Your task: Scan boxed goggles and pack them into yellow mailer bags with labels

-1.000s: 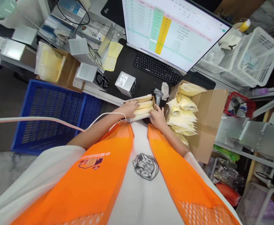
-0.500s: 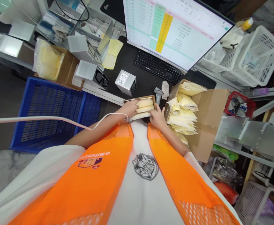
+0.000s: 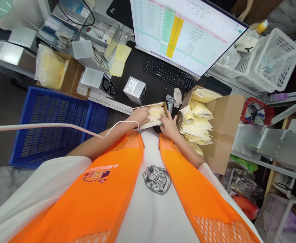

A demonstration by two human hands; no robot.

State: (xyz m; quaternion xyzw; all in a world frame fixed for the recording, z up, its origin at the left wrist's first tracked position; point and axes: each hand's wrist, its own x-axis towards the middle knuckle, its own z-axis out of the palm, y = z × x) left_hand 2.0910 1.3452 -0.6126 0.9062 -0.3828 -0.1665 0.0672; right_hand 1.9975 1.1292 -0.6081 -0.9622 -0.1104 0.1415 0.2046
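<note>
A small open cardboard box [image 3: 151,125] sits at the desk's near edge, close against my body. Pale yellow packing [image 3: 156,112] fills its inside. My left hand [image 3: 140,115] grips the left end, its fingers reaching over the packing. At the opposite end, my right hand [image 3: 169,125] holds the box with bent fingers on the rim and packing. Just beyond it stands a grey handheld scanner [image 3: 170,101]. To the right, a larger carton [image 3: 225,118] holds several yellow padded envelopes [image 3: 196,126].
A silver-grey box [image 3: 135,89] with a label stands behind my hands. Farther back are a keyboard [image 3: 168,72] and a monitor [image 3: 185,33]. Blue crates [image 3: 26,126] stand on the left, and white baskets [image 3: 276,60] at the right. A white cable [image 3: 49,126] crosses my left forearm.
The yellow packing showed two rolls with a gap between; now it looks flatter and more even. My right fingers have shifted slightly along it. The whole view has moved a little.
</note>
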